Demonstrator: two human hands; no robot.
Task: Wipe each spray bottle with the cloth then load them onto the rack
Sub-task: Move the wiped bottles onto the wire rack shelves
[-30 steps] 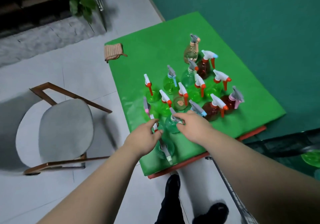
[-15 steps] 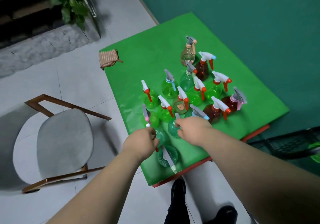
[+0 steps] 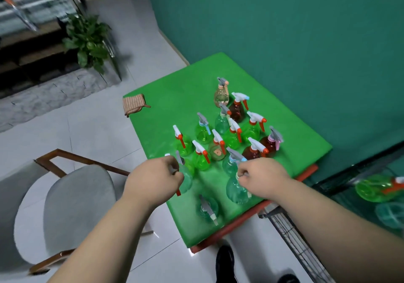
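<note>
Standing on the green table (image 3: 166, 99), a cluster of bottles (image 3: 231, 134) is seen, green, teal and brown. A teal bottle (image 3: 187, 181) is gripped at its head by the left hand (image 3: 153, 179), the fingers curled tight round it; its body hangs just right of the knuckles, over the table's near part. A second teal bottle (image 3: 237, 192) is gripped at the neck by the right hand (image 3: 263, 176), the fingers likewise clamped round it. Whether either bottle is touching the table cannot be told. A third teal bottle (image 3: 206, 208) is seen near the table's front edge, between the two forearms. The cloth (image 3: 133, 105), striped, is laid at the table's far left corner, well apart from both hands. The rack (image 3: 295, 239), of wire, is placed just right of the table; a green bottle (image 3: 371, 190) is lying in it.
</note>
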